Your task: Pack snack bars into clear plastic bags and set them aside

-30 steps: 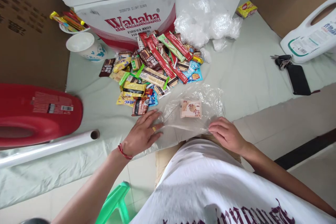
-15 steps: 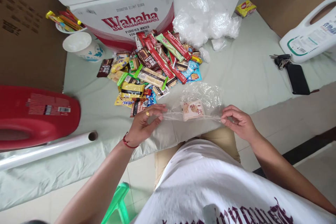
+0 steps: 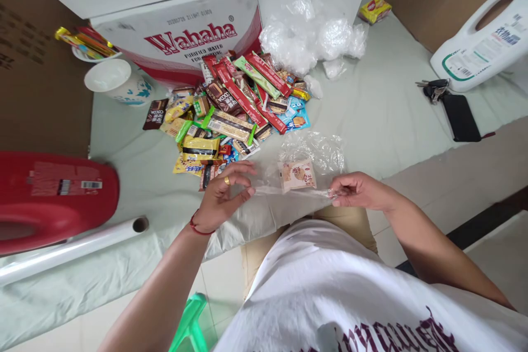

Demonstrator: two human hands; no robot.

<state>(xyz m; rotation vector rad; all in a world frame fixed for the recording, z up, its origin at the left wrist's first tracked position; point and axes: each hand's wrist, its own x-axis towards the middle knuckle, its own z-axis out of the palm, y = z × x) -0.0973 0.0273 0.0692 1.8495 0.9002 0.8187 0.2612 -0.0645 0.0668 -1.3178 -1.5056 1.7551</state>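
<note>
Both hands, left hand and right hand, pinch the clear bag just before the snack pile; a slack pinch could spill the biscuit packet.

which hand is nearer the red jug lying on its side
Left. The left hand pinches the clear bag's near edge, across a strip of cloth from the red jug. The right hand pinches the bag's other end, farther from the jug.
</note>
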